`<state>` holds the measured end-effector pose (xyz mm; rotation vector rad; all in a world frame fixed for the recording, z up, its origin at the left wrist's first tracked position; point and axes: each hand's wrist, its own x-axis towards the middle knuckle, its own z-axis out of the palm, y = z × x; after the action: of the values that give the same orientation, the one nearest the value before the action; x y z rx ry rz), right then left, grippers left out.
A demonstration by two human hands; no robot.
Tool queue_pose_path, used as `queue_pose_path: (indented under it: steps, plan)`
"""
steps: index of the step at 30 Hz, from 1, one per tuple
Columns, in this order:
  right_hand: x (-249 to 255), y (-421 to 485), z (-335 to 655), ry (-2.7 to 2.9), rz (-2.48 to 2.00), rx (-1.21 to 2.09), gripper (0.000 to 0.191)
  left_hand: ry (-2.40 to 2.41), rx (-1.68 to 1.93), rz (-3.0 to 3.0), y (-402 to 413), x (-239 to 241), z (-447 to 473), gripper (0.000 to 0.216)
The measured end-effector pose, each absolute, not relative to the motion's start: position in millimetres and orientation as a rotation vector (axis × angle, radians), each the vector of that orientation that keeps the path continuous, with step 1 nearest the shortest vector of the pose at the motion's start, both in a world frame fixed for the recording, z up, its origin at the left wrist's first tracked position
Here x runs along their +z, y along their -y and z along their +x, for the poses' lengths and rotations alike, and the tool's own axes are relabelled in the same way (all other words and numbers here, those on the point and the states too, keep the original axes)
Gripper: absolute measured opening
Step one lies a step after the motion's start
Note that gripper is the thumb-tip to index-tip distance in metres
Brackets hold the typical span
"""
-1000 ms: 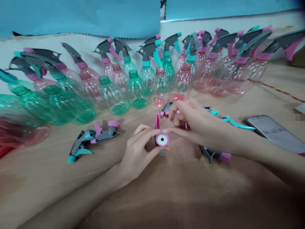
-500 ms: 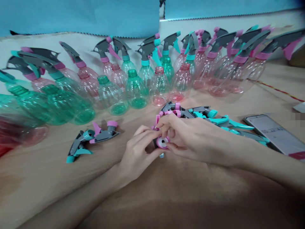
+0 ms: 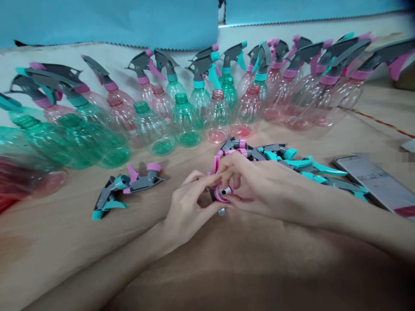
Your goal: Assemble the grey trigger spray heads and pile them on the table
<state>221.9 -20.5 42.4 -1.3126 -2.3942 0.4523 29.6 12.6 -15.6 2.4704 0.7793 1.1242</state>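
Observation:
Just in front of me, both hands meet at a trigger spray head with a pink collar (image 3: 218, 195), its open underside turned toward me. My left hand (image 3: 188, 205) is closed round the grey body from the left. From the right, my right hand (image 3: 259, 185) pinches at the collar, thumb on the lower rim and fingertips over the top. A small white insert (image 3: 226, 190) with a dark hole sits in the collar, by the right fingertips. Part of the pink trigger (image 3: 216, 163) sticks up behind; the rest is hidden by fingers. Below the hands shows a small shiny pale piece (image 3: 221, 211).
Two loose spray heads (image 3: 112, 194) lie at left. Several more (image 3: 275, 153) are piled behind my right hand, beside a phone (image 3: 376, 179). Open green and pink bottles (image 3: 186, 123) stand behind, with bottles wearing spray heads (image 3: 327, 86) along the wall. A red-yellow cord (image 3: 379, 119) lies at right.
The white insert, facing me squarely before, now looks tilted and shifted toward the right fingertips. More of the collar's inside shows. Both hands have kept nearly the same place.

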Motion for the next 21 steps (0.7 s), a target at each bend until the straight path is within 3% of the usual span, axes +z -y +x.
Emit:
queue_pose_path:
  steps: [21]
  plan:
    - [43.8, 25.7, 226.7, 2.315, -1.309, 0.465, 0.011, -0.707, 1.202, 2.483, -7.3, -14.7, 27.3, 0.038]
